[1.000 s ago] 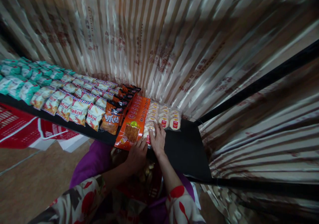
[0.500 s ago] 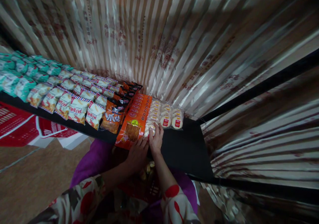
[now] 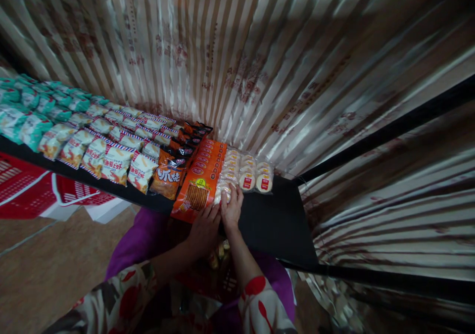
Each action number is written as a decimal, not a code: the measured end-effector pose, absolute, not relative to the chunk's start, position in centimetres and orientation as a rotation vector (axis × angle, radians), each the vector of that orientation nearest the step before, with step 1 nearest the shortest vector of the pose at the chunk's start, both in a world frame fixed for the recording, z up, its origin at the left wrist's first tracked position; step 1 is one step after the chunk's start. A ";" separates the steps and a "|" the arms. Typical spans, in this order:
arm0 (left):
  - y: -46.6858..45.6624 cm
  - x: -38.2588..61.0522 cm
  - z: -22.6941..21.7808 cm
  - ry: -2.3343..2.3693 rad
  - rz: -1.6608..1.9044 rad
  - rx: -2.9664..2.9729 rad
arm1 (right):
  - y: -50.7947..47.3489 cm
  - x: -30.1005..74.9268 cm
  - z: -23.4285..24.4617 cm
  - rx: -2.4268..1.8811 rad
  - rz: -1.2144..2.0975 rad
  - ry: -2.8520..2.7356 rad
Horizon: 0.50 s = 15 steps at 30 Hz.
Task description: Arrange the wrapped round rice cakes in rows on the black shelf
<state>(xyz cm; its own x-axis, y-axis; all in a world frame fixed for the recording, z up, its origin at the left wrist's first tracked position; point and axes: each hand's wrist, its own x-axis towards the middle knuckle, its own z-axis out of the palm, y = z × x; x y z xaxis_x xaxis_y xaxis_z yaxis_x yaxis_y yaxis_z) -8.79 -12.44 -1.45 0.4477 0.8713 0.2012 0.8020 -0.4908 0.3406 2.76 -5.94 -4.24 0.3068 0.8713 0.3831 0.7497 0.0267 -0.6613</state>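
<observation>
Pack (image 3: 223, 191) of pale round discs, likely crackers in clear film, sat on the black shelf (image 3: 276, 225) right under both hands' fingertips. Right hand (image 3: 232, 208) covered its right side, left hand (image 3: 206, 223) its near end; fingers were bent, but I couldn't tell whether either hand had closed around it. Orange packet (image 3: 200, 180) lay just left of the grip; red-labelled packs (image 3: 264, 181) sat just beyond it to the right, snack bags (image 3: 116, 165) well left. I judged the pack light, firm but brittle, film slippery: best hold, I noted, flat fingers along both sides, gentle, never squeezing disc edges.
</observation>
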 end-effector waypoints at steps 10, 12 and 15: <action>-12.1 -9.4 -1.8 1.448 0.505 2.480 | -5.8 2.2 -4.5 -1.762 0.134 -1.431; -12.2 -9.4 -1.9 1.436 0.510 2.479 | -5.9 2.3 -4.4 -1.759 0.139 -1.433; -12.3 -9.3 -2.0 1.418 0.527 2.484 | -6.0 2.4 -4.2 -1.755 0.156 -1.434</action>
